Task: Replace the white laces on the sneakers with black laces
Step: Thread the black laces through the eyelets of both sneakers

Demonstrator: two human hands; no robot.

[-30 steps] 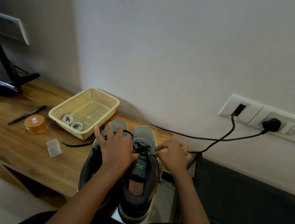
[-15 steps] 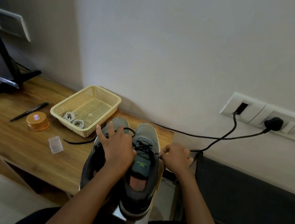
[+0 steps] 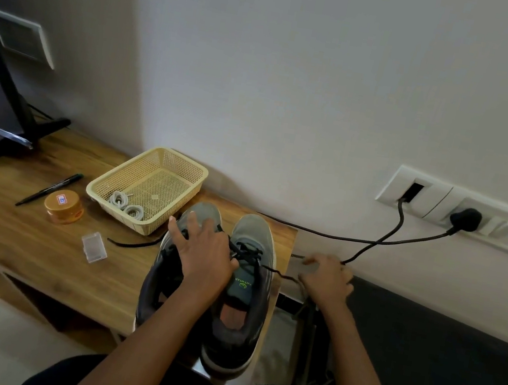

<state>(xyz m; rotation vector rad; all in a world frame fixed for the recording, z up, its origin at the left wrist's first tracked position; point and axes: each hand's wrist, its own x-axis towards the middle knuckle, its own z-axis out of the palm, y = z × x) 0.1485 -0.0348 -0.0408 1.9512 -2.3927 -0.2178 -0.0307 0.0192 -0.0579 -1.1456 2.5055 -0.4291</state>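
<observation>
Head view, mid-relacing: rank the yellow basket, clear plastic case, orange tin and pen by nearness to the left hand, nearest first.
Measured from the left hand, which rests on the left sneaker:
1. yellow basket, just beyond the thumb, up and left.
2. clear plastic case, to the left.
3. orange tin, farther left.
4. pen, farthest, beyond the tin.

- The left hand is laid palm down on the left sneaker, fingers straight and spread.
- The right hand is curled, knuckles up; a black lace is pinched in it.
- Both bare forearms are stretched forward.
</observation>
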